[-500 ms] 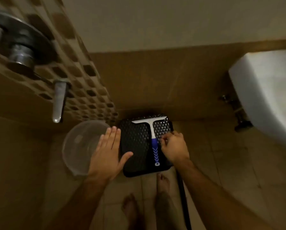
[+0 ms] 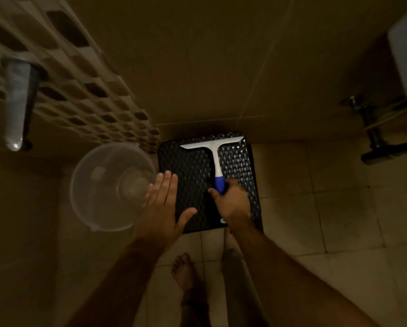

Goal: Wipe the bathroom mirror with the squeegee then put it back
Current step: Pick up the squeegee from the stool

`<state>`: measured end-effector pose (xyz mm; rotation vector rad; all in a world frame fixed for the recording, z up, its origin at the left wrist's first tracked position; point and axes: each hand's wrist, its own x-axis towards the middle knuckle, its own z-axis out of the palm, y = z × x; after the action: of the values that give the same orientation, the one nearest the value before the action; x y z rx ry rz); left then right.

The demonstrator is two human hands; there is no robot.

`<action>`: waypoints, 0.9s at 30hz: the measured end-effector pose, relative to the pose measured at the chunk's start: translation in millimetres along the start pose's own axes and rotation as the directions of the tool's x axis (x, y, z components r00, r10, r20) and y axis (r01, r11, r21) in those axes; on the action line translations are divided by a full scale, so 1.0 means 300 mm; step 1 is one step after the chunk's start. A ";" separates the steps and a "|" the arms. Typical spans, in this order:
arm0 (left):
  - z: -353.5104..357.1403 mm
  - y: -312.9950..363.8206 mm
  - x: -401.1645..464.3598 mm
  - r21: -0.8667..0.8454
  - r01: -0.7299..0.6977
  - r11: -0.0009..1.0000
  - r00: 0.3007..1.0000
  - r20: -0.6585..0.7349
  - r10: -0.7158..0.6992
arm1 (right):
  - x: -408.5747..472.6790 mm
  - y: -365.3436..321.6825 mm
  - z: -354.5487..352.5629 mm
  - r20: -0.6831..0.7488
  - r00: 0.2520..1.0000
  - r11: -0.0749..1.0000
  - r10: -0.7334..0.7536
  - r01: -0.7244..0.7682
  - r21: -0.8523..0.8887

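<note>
Floor (image 2: pixel 339 232): pale square tiles with dark grout, matte and dim, running to a plain tiled wall; my bare feet stand at the near edge.

Stool (image 2: pixel 186 171): black, square-topped, woven in a basket pattern that glints on its ridges. It sits against the wall, low and within reach, which I judge is why it serves as a resting place for the tool.

Bucket (image 2: pixel 96 185): clear plastic, round, smooth-walled, apparently empty, just left of the stool.

Left hand (image 2: pixel 162 208): flat, fingers straight and together, thumb spread, gripping nothing. It hovers over the stool's left edge and the bucket's rim (for balance while I bend, I would guess).

Right hand (image 2: pixel 230 201): curled around the lower handle, thumb on the left side, fingers wrapping from the right. Whether the grip is fully tight I cannot tell.

Squeegee (image 2: pixel 215 159): T-shaped, lying flat on the stool top, blade end toward the wall. White plastic head and neck, long thin blade slightly slanted, blue grip, mostly covered by my right hand. Judgement: this is the pick-up; the mirror is not in view and the wiping is not yet begun.
</note>
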<state>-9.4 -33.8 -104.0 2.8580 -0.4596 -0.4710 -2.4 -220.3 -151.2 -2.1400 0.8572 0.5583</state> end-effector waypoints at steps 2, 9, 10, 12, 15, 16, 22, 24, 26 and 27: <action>0.012 0.000 0.004 0.000 0.004 1.000 1.000 0.003 -0.004 | 0.018 0.005 0.016 -0.004 1.000 1.000 0.006 -0.006 -0.002; -0.058 0.029 0.019 0.035 -0.006 0.999 1.000 -0.020 0.006 | -0.006 -0.020 -0.017 0.024 1.000 0.979 -0.019 0.014 0.205; -0.086 0.040 0.019 0.032 -0.006 0.999 1.000 -0.029 0.007 | -0.023 -0.033 -0.036 0.013 1.000 0.974 -0.024 0.020 0.227; -0.150 0.062 0.015 0.031 -0.013 0.999 0.999 -0.047 0.014 | -0.072 -0.068 -0.092 -0.013 0.999 0.969 -0.037 0.039 0.244; -0.267 0.089 0.002 0.079 -0.037 0.996 0.995 -0.088 0.044 | -0.154 -0.132 -0.189 -0.064 0.994 0.962 -0.083 0.097 0.254; -0.313 0.097 -0.007 0.096 -0.044 0.994 0.993 -0.102 0.053 | -0.187 -0.157 -0.224 -0.084 0.991 0.961 -0.099 0.118 0.251; -0.598 0.139 -0.072 0.151 -0.090 0.984 0.974 -0.192 0.119 | -0.417 -0.310 -0.414 -0.195 0.966 0.926 -0.168 0.222 0.305; -0.684 0.146 -0.093 0.156 -0.107 0.982 0.964 -0.225 0.141 | -0.489 -0.349 -0.472 -0.225 0.957 0.918 -0.183 0.248 0.310; -0.769 0.153 -0.122 0.161 -0.131 0.978 0.951 -0.257 0.170 | -0.565 -0.381 -0.529 -0.264 0.944 0.913 -0.198 0.276 0.300; -0.806 0.157 -0.135 0.165 -0.141 0.976 0.946 -0.270 0.182 | -0.600 -0.393 -0.552 -0.284 0.937 0.911 -0.203 0.287 0.297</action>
<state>24.1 -27.2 143.4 2.9249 -0.6910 0.0044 -20.8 -219.0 119.6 -1.9825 0.7351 0.0084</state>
